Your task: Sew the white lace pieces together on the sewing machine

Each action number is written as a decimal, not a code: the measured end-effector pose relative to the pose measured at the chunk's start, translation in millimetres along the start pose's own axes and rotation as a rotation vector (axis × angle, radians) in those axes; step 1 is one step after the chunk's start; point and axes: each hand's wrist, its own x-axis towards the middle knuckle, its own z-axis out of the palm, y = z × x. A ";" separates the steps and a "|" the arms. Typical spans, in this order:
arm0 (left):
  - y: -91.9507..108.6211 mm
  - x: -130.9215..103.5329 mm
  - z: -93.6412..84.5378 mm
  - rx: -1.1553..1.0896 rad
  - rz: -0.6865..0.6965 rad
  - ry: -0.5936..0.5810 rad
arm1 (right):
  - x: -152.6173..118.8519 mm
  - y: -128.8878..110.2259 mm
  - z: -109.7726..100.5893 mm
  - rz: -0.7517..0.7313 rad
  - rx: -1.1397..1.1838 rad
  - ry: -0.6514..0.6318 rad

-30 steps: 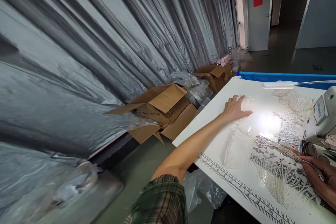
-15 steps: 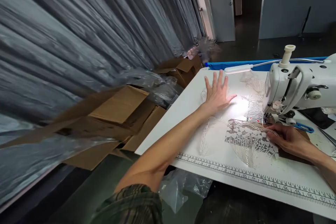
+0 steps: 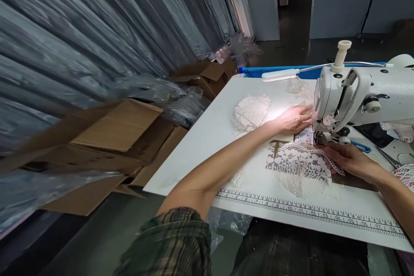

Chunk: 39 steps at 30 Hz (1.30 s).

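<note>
White lace (image 3: 299, 161) with a scalloped, netted edge lies on the white table under the needle area of the sewing machine (image 3: 365, 95). My right hand (image 3: 351, 159) pinches the lace's right end, just right of the presser foot. Left of the machine head, my left hand (image 3: 294, 120) reaches over the table behind the foot, fingers bent toward the machine; whether it touches lace there is hidden. A rounded pile of white lace (image 3: 252, 113) rests on the table left of my left hand. A small lace piece (image 3: 238, 177) shows below my left forearm.
A printed ruler (image 3: 310, 213) runs along the table's front edge. Blue snips (image 3: 360, 147) and scissors (image 3: 388, 157) lie right of my right hand. A lamp (image 3: 280, 75) stands at the back. Open cardboard boxes (image 3: 119, 127) and plastic are at the left.
My left hand has moved right, from spread flat on the table to beside the machine head, uncovering the lace pile. The lace strip trailing left from the foot is no longer seen there. The view has shifted.
</note>
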 end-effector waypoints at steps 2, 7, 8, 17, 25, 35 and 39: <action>11.7 -12.7 -0.5 -0.021 -0.105 0.105 | -0.5 2.5 -1.1 0.006 -0.005 -0.041; 91.3 -57.7 1.5 -0.159 -0.071 0.160 | -4.1 -4.0 2.6 -0.036 -0.185 -0.006; 107.0 -64.8 1.8 -0.151 -0.045 0.159 | -4.4 -7.3 4.3 -0.056 -0.232 0.014; 73.6 -66.1 -7.6 -0.075 0.076 -0.120 | 1.7 -14.2 5.4 0.009 -0.392 0.126; 61.5 -67.5 3.9 -0.083 0.174 0.174 | -5.4 -6.5 3.4 0.133 0.173 0.032; 73.8 -69.9 1.2 0.003 0.094 0.227 | -19.8 -11.5 25.8 -0.101 -0.207 0.375; 81.6 -63.3 2.0 0.079 0.144 0.384 | -19.8 -17.8 38.4 -0.225 -0.454 0.414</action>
